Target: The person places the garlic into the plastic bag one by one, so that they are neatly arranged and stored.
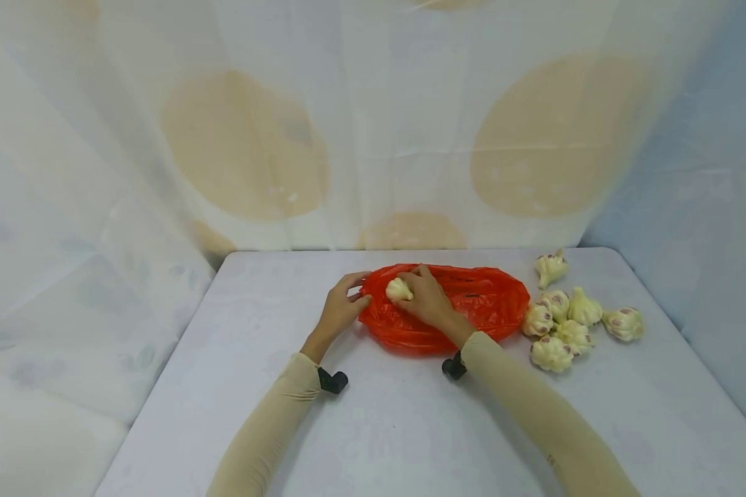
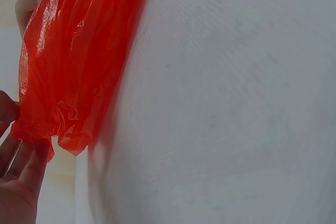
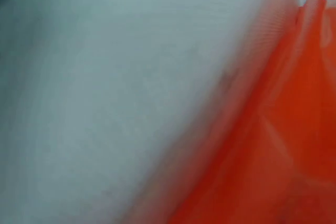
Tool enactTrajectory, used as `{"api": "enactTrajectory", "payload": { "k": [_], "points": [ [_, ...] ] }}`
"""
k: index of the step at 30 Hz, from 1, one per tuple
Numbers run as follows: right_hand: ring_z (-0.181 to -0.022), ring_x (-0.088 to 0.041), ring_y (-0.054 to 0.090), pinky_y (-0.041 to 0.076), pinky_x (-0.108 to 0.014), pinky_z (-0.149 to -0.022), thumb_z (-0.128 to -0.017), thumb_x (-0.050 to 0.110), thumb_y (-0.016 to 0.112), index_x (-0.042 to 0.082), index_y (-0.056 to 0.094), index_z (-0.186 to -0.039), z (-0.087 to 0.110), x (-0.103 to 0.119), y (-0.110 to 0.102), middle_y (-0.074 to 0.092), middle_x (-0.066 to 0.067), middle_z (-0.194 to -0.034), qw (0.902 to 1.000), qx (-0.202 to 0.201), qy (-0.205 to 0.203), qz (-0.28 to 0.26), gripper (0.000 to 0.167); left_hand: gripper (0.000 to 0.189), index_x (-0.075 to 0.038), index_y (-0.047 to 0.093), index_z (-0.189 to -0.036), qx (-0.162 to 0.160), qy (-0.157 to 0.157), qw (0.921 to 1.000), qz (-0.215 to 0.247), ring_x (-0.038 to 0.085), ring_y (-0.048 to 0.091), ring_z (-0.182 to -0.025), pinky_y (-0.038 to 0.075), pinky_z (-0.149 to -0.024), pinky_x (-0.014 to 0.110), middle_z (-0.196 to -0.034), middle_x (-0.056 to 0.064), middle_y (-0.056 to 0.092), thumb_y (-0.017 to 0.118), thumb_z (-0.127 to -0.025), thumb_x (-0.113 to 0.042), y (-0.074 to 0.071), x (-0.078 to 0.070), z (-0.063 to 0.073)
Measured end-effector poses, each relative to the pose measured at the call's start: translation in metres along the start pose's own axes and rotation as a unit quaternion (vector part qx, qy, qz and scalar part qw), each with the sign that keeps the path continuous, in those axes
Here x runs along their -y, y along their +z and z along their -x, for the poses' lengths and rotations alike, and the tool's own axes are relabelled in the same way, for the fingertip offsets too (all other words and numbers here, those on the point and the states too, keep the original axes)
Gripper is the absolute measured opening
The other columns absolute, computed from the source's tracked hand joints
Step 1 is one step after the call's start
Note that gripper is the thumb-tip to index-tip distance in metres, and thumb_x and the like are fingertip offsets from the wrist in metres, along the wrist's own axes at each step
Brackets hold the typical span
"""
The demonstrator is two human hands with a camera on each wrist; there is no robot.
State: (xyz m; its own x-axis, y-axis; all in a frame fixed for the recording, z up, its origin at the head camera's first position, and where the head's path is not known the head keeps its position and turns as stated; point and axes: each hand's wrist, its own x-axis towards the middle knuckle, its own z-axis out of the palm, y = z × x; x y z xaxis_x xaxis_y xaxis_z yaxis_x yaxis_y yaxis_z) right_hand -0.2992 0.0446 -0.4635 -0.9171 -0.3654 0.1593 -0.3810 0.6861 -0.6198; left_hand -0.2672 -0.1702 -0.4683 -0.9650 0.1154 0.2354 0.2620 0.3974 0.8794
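Observation:
A red plastic bag (image 1: 491,297) lies spread on the white table, its mouth facing up. My left hand (image 1: 338,307) pinches the bag's left edge between thumb and fingers; the left wrist view shows the same hand (image 2: 21,182) at the crumpled end of the bag (image 2: 79,66). Over the left part of the bag, my right hand (image 1: 429,300) holds a garlic bulb (image 1: 400,290) in its fingers. The right wrist view shows only the bag's side (image 3: 283,145) and tabletop, with the right hand out of sight.
Several garlic bulbs (image 1: 551,353) lie grouped right of the bag, some against its right end. One bulb (image 1: 551,268) sits farther back and another (image 1: 624,324) farther right. The white table (image 1: 236,386) meets a patterned curtain (image 1: 398,138) behind.

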Motion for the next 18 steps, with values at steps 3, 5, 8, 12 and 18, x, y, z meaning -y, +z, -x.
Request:
{"api": "enactTrajectory", "payload": {
  "k": [3, 5, 8, 12, 18],
  "points": [
    [-0.098, -0.022, 0.052, 0.052, -0.039, -0.087, -0.082, 0.032, 0.079, 0.009, 0.054, -0.135, -0.001, 0.001, 0.0, 0.049, -0.007, -0.114, 1.0, 0.0, 0.0, 0.005, 0.064, 0.047, -0.011, 0.055, -0.136, 0.003, -0.001, 1.0, -0.001, 0.023, 0.053, -0.121, 0.05, -0.096, 0.038, -0.134, 0.004, 0.055, 0.064, -0.09, -0.003, -0.001, 0.0, 0.0],
    [-0.098, -0.022, 0.052, 0.053, -0.039, -0.088, -0.08, 0.033, 0.08, 0.01, 0.052, -0.133, -0.002, 0.002, -0.001, 0.051, -0.006, -0.113, 1.0, -0.004, 0.0, 0.002, 0.064, 0.048, -0.011, 0.055, -0.137, 0.005, 0.0, 1.0, -0.001, 0.023, 0.053, -0.122, 0.05, -0.096, 0.039, -0.135, 0.004, 0.054, 0.064, -0.09, -0.003, -0.001, 0.0, 0.0],
    [-0.098, -0.021, 0.053, 0.053, -0.039, -0.088, -0.079, 0.031, 0.081, 0.012, 0.051, -0.126, -0.004, 0.004, -0.001, 0.053, -0.004, -0.112, 0.9999, -0.01, 0.001, -0.007, 0.06, 0.049, -0.011, 0.054, -0.137, 0.009, 0.001, 1.0, 0.0, 0.023, 0.053, -0.122, 0.049, -0.096, 0.04, -0.135, 0.004, 0.054, 0.063, -0.09, -0.003, -0.002, 0.0, -0.001],
    [-0.094, -0.022, 0.053, 0.053, -0.038, -0.083, -0.077, 0.03, 0.082, 0.013, 0.055, -0.117, -0.007, 0.006, 0.0, 0.058, -0.002, -0.108, 0.9996, -0.019, 0.004, -0.021, 0.051, 0.049, -0.009, 0.055, -0.137, 0.01, 0.006, 0.9999, 0.0, 0.023, 0.054, -0.121, 0.05, -0.096, 0.038, -0.135, 0.004, 0.054, 0.063, -0.089, -0.002, -0.002, 0.002, -0.002],
    [-0.107, -0.023, 0.054, 0.049, -0.044, -0.096, -0.081, 0.025, 0.08, 0.01, 0.063, -0.123, -0.011, 0.009, 0.0, 0.06, -0.004, -0.118, 0.9986, -0.022, 0.0, -0.047, 0.047, 0.05, -0.01, 0.054, -0.137, 0.016, 0.006, 0.9998, -0.003, 0.022, 0.054, -0.121, 0.05, -0.096, 0.036, -0.135, 0.003, 0.054, 0.064, -0.089, -0.003, -0.001, 0.003, -0.002]
  ]
}}
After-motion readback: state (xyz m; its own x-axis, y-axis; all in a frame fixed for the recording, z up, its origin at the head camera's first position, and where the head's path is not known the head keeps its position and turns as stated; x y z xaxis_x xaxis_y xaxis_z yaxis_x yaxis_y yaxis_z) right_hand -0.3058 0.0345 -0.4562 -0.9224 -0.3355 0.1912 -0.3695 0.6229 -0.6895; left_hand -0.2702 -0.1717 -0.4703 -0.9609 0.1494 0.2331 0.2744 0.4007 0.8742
